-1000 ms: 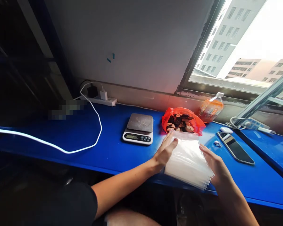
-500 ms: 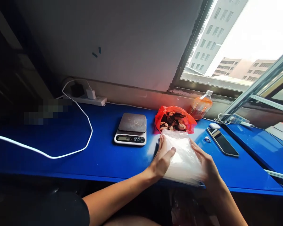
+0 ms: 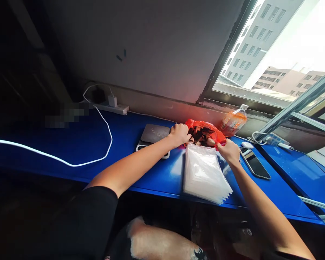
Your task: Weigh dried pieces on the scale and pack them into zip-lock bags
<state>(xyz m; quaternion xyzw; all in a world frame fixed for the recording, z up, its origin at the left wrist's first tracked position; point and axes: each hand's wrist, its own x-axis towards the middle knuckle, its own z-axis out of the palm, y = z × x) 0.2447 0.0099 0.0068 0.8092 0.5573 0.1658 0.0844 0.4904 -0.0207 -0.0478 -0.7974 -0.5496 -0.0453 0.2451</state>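
The red bag [image 3: 219, 136] is near the back edge of the table [image 3: 161, 178].
Left hand [image 3: 180, 134] and right hand [image 3: 229, 150] pinch its rim, fingers closed; mouth faces the front edge, long axis follows the back.

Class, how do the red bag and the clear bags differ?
The red bag is brightly coloured, the clear bags whitish. The red bag gapes around dark and pale pieces; the clear bags lie flat, stacked. The red bag is farther from the person, the clear bags nearer. Both rest on the blue table.
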